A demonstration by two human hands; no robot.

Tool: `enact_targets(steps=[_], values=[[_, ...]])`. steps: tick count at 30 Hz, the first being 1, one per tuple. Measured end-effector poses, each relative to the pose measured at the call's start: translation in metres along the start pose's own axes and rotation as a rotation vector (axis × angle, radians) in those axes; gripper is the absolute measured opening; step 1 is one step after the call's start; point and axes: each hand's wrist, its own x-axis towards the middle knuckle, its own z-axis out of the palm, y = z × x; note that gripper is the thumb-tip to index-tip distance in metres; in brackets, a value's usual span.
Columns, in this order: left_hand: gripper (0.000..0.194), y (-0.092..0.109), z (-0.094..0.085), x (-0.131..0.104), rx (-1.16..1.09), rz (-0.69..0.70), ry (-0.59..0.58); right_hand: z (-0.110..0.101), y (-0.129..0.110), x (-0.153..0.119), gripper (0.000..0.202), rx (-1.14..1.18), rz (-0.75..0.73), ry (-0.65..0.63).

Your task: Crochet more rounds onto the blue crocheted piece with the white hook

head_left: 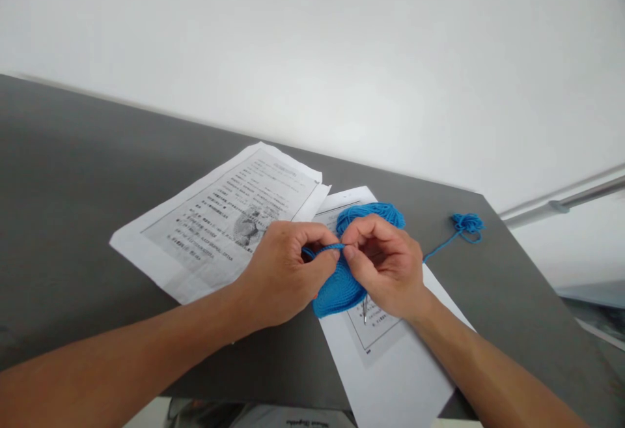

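Note:
Blue yarn (334, 247) is stretched between my two hands over the printed sheets. My left hand (288, 268) is closed, pinching the yarn between thumb and forefinger. The fingertips of my right hand (385, 262) are closed on the same yarn, close beside the left fingertips. Just below my fingers is a blue crocheted piece (338, 292) with rows of stitches, partly hidden by both hands. A skein of blue yarn (374, 210) lies behind my right hand. Under that hand, the metal tip of a thin tool (364, 311) shows; its kind is hidden.
A printed sheet with a picture (215, 219) lies to the left, and another printed sheet (395, 376) is under the work. A small tangle of yarn (467, 225) sits on the grey table (97, 174) near its right edge. The white wall (312, 57) borders the far side.

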Motion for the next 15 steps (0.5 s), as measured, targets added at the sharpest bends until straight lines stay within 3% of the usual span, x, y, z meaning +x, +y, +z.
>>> enact_targets(steps=[7, 15], values=[[0.017, 0.0009, -0.0012, 0.0005, 0.036, 0.058, -0.004, -0.0011, -0.0015, 0.0008, 0.011, -0.033, -0.013, -0.010], [0.007, 0.0023, -0.0020, -0.0006, 0.036, 0.027, -0.025, -0.0004, -0.0035, 0.0016, 0.010, -0.060, 0.045, 0.106]])
